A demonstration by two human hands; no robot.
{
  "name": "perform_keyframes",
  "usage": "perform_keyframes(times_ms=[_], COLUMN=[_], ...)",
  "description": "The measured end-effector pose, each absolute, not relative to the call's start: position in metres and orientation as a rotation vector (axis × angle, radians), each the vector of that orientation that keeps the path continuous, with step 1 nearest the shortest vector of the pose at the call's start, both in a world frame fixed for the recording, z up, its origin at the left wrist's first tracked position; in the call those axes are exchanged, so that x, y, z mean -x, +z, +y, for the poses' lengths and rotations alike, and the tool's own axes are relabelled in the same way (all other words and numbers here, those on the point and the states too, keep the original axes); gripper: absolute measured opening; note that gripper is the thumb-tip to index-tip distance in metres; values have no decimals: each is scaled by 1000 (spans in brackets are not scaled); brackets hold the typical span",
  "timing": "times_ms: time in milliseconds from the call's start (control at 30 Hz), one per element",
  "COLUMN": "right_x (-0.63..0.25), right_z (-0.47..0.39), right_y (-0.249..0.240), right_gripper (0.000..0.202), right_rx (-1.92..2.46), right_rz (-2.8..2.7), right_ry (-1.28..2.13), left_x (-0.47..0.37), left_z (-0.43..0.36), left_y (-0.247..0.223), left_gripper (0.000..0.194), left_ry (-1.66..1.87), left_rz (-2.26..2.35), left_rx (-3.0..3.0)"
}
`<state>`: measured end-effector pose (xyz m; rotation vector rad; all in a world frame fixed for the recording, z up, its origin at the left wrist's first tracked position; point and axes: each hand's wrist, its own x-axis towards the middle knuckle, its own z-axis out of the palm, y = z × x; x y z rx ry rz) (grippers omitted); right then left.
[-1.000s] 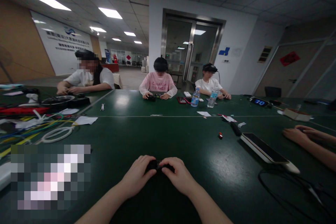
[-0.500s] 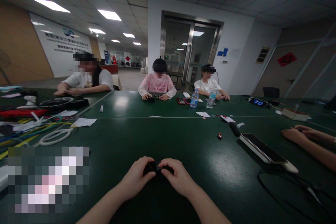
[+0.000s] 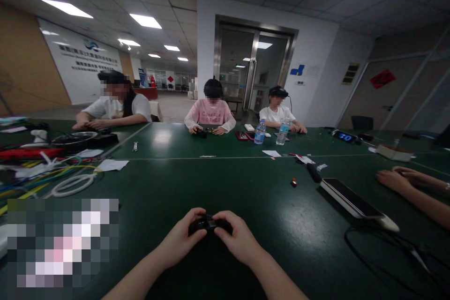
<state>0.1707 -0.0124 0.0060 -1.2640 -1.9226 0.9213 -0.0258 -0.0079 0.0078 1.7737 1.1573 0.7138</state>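
Left hand (image 3: 183,235) and right hand (image 3: 237,235) are partly curled, gripping opposite ends of the small glossy black object (image 3: 210,224), material unclear, over the dark green flat desk (image 3: 168,185). Caution: uneven thumb pressure could twist it loose.

The fingers (image 3: 198,236) partly hide a black object (image 3: 210,223), perhaps a controller.
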Motion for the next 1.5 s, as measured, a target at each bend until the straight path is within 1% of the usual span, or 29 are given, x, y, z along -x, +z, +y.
perform_keyframes(times_ms=[67,133,333,500,767,1067,1167,1367,1500], right_x=[-171,-171,-171,-171,-170,-171,-171,-171,-170], right_z=[-13,-13,-15,-15,-13,-15,-15,-13,-14], right_y=[6,6,9,11,10,11,9,6,6], right_gripper=[25,25,25,25,26,26,26,32,37], right_rx=[1273,1279,1294,1301,1277,1288,1290,1384,1339], right_rz=[-1924,-1930,-1953,-1969,-1959,-1961,-1954,-1996,-2031], right_ry=[928,938,939,936,906,935,917,857,809], left_x=[26,26,27,27,27,26,25,25,24], left_z=[-7,-7,-8,-9,-5,-9,-8,-5,-4], left_y=[6,5,6,9,1,10,9,3,-3], left_gripper=[50,53,40,41,40,40,40,39,37], left_ry=[709,696,653,634,689,638,641,622,662], left_rz=[1158,1168,1196,1215,1182,1208,1294,1405,1401], left_rx=[-1753,-1753,-1828,-1829,-1815,-1843,-1918,-2126,-2161])
